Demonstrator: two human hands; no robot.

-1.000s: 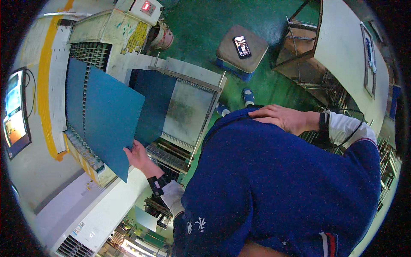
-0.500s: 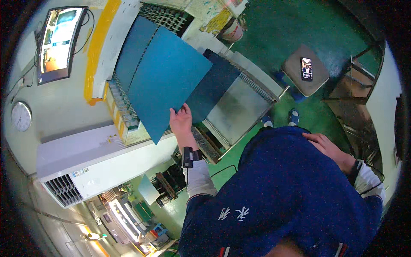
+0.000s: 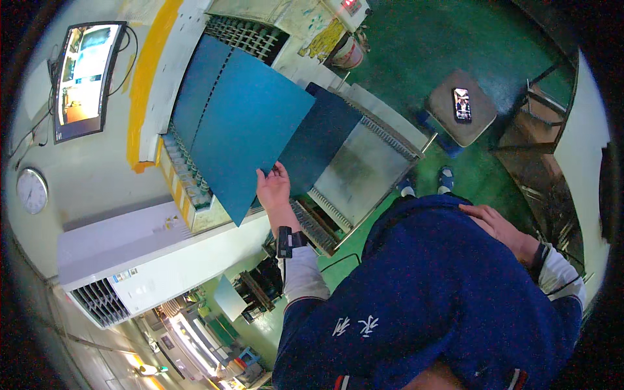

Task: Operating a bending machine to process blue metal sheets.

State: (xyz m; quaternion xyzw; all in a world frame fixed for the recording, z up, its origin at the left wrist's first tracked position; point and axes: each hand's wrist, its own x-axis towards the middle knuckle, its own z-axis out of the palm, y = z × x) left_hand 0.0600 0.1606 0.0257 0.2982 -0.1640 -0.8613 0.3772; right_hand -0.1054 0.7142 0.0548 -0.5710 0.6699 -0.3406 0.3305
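Observation:
A large flat blue sheet [image 3: 250, 120] lies tilted across the rollers of a machine. My left hand [image 3: 274, 190] pinches its near edge, thumb on the upper face and fingers curled at the edge. Beyond a narrow gap, another blue sheet [image 3: 201, 73] lies alongside on the rollers. To the right, a darker blue sheet [image 3: 330, 133] lies partly under the held one on a roller frame with a grey plate [image 3: 357, 172]. My right hand [image 3: 497, 227] rests against my dark blue shirt at the waist, fingers extended, holding nothing.
A stool [image 3: 448, 127] with a lit phone [image 3: 462, 105] on it stands at right. A metal rod [image 3: 429, 144] sticks out from the roller frame. A white cabinet unit [image 3: 156, 260] is at left, below a wall screen [image 3: 88, 81]. A bucket [image 3: 349, 53] stands behind.
The held sheet and my left hand have shifted slightly left relative to the roller frame. The whole view has turned a little. My right hand stays at my waist.

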